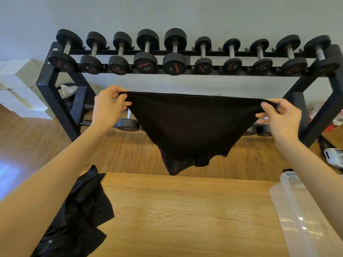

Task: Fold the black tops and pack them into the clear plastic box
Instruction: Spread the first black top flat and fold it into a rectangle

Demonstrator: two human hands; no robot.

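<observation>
Above the table's (185, 210) far edge, the left hand (107, 106) and right hand (278, 115) each pinch a corner of a black top (189, 127), stretching it; laying it flat to fold likely follows, the clear plastic box (297, 210) waiting at the right edge.

A black dumbbell rack (55, 86) stood against the grey wall (167, 12), carrying a row of black dumbbells (146, 62) on its top rail. White cardboard boxes (20, 84) sat at the left on the wooden floor (46, 138). A wooden table (185, 216) filled the foreground.
</observation>
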